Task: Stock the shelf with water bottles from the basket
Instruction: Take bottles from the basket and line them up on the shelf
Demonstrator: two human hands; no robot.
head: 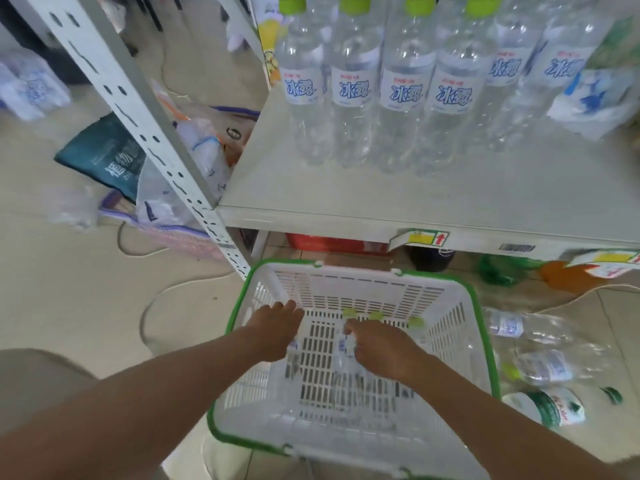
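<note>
A white basket with a green rim [479, 327] stands on the floor below the shelf [311, 202]. Clear water bottles with green caps [349, 312] lie inside it. Both my hands reach into the basket. My left hand [277, 329] is down at the left side, fingers together over a bottle that it mostly hides; whether it grips is unclear. My right hand [375, 344] is closed around a clear bottle [343, 358] in the middle. Several bottles with green caps [353, 88] stand upright in a row on the shelf.
A perforated white upright [145, 119] frames the shelf's left side. Loose bottles [540, 365] lie on the floor right of the basket. Bags and packaging [114, 157] sit on the floor at left. A red crate [329, 242] is under the shelf.
</note>
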